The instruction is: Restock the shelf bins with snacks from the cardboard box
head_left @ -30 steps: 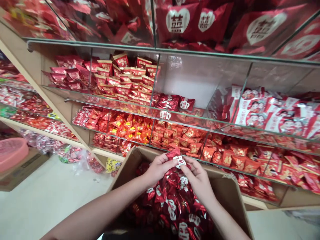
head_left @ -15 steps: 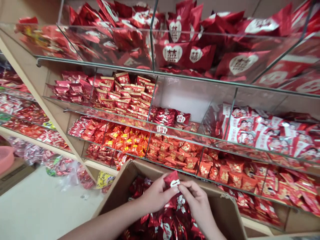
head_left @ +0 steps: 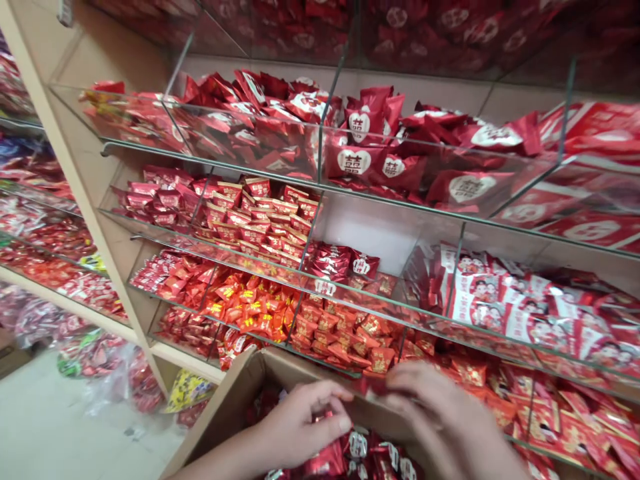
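Observation:
A cardboard box (head_left: 240, 390) at the bottom centre holds dark red candy packets (head_left: 357, 443) with white labels. My left hand (head_left: 305, 420) is over the box, its thumb and fingers curled with a gap between their tips; red packets show just below it. Blurred by motion, my right hand (head_left: 443, 407) is over the box's right side, its fingers closed on a dark red packet (head_left: 373, 385) at its fingertips. Beyond the box, a few similar dark red packets (head_left: 333, 261) sit in a middle-shelf compartment.
Shelves with clear dividers and a glass front edge (head_left: 280, 177) hold red, orange and white-and-red packets. A wooden upright (head_left: 75, 173) stands at the left. Bagged candy (head_left: 95, 353) and a yellow bag (head_left: 187, 392) lie low at the left.
My hands have moved apart. My right hand has gone right and slightly up with the packet, and my left hand has let go of it. The view has tilted upward.

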`<state>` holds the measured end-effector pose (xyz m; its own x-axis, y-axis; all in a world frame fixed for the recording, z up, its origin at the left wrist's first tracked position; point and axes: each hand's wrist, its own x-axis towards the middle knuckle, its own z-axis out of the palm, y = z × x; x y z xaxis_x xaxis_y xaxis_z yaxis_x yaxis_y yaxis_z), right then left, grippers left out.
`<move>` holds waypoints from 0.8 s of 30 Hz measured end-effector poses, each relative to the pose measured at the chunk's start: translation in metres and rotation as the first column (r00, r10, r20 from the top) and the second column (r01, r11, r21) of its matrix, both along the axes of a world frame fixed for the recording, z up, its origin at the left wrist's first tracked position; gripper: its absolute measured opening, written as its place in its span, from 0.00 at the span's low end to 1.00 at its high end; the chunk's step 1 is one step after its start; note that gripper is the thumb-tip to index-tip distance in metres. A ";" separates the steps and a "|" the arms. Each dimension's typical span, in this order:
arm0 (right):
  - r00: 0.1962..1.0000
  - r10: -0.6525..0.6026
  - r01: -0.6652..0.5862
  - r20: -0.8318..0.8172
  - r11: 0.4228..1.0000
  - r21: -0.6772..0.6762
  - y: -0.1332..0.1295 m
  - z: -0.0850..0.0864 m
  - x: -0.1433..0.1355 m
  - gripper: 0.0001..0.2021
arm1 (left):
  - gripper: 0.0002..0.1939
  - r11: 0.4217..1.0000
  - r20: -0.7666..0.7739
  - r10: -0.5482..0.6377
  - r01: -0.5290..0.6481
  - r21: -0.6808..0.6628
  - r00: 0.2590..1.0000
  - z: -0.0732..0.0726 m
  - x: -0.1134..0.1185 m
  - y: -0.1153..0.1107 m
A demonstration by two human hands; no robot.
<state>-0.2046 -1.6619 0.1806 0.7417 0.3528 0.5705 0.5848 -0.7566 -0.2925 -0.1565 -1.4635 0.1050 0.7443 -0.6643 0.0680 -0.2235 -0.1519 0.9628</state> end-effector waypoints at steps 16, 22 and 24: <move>0.656 -0.720 0.611 -0.226 0.682 -0.401 0.004 0.077 0.196 0.10 | 0.12 0.995 -0.166 -0.057 0.071 0.077 0.985 -0.035 0.000 -0.002; 0.611 -0.717 0.586 -0.336 0.695 -0.417 0.002 0.064 0.206 0.11 | 0.10 0.986 -0.142 -0.126 0.139 0.088 0.982 -0.029 0.001 0.001; 0.573 -0.718 0.602 -0.395 0.696 -0.392 0.003 0.063 0.209 0.13 | 0.10 0.981 -0.119 -0.139 0.152 0.117 0.983 -0.028 0.002 0.003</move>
